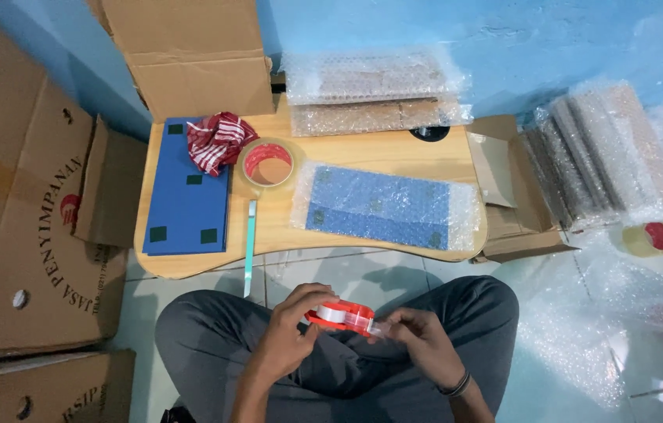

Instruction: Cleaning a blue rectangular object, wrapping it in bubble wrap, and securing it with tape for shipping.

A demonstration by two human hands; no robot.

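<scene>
Over my crossed legs I hold a small red tape dispenser (339,316) with a clear tape roll. My left hand (292,329) grips its left side. My right hand (418,337) pinches the tape end at the dispenser's right tip. Ahead on the low wooden table (363,149) lies a blue panel wrapped in bubble wrap (382,205). A stack of bare blue panels (186,192) lies at the table's left.
A big tape roll (268,163), a red-and-white cloth (216,141) and a teal-handled cutter (251,244) lie on the table. Bubble-wrapped bundles (371,90) sit at its back. Cardboard boxes (26,204) stand left. Wrapped packs (606,153) and another tape roll (649,237) lie right.
</scene>
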